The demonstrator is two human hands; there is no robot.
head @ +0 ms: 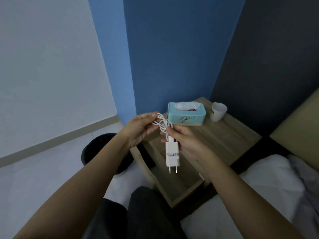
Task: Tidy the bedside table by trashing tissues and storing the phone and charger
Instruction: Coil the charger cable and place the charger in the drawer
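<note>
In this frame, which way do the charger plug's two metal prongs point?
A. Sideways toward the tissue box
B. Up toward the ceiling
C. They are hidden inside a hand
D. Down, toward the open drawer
D: the charger hangs below the right hand, its prongs pointing down over the open drawer.

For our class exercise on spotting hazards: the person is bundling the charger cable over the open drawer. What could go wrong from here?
1. The cable is only loosely looped between the left hand and right hand, so the coil might spring apart when stored.
2. The charger plug hangs by the cable, prongs down; it could swing or slip into the open drawer.
3. The cup stands near the table edge, so an elbow might knock it.
</note>
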